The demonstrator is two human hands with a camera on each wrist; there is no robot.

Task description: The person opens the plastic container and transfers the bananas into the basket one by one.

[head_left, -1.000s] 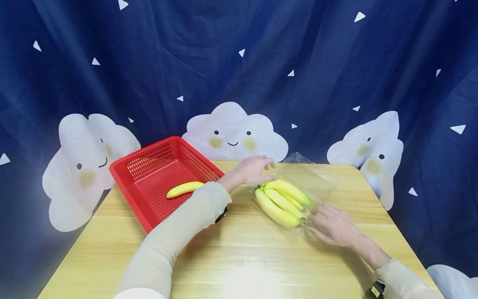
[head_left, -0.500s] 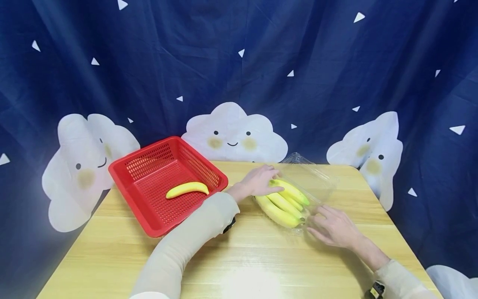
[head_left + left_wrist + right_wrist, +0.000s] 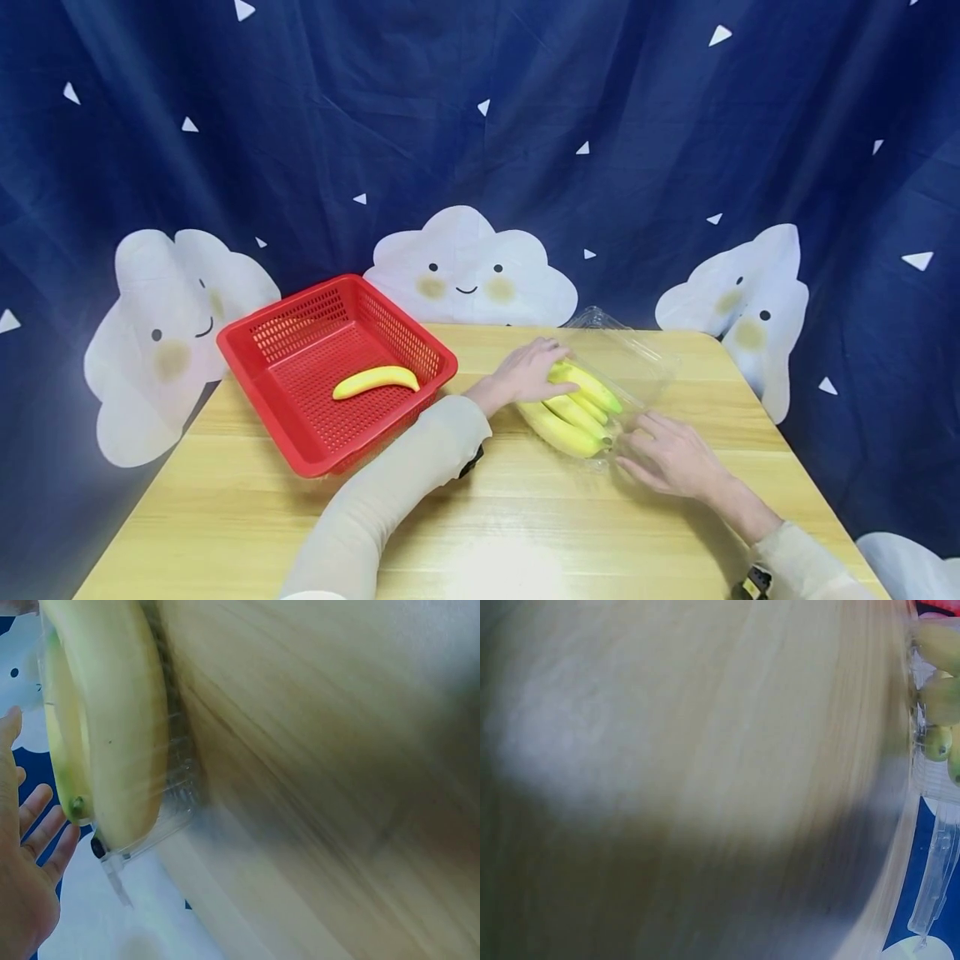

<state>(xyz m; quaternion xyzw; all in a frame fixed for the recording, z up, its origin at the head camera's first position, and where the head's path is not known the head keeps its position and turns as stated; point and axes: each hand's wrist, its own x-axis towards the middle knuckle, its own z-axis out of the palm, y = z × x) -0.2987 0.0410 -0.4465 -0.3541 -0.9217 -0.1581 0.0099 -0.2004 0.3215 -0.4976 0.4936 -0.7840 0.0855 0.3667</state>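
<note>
Several yellow bananas (image 3: 564, 432) with greenish tips lie in a clear plastic clamshell box (image 3: 598, 464), its hinged lid (image 3: 622, 354) tipped back. My left hand (image 3: 528, 372) reaches over the far left end of the bananas, covering their stems. In the left wrist view, the left fingers (image 3: 45, 821) are spread and loosely bent beside the bananas (image 3: 124, 727), with no grip visible. At the box's near right corner rests my right hand (image 3: 671, 454), fingers loosely bent against the edge; the right wrist view shows the box (image 3: 934, 776) but not this hand.
A red perforated plastic basket (image 3: 258, 392) stands at the left of the wooden table (image 3: 465, 508), with a single banana (image 3: 375, 382) on its floor. Behind the table hangs a dark blue curtain (image 3: 420, 108) printed with clouds.
My left hand has moved right and slightly toward me, away from beside the basket and over the bananas' stem end. My right hand, the box and the banana in the basket stay put.
</note>
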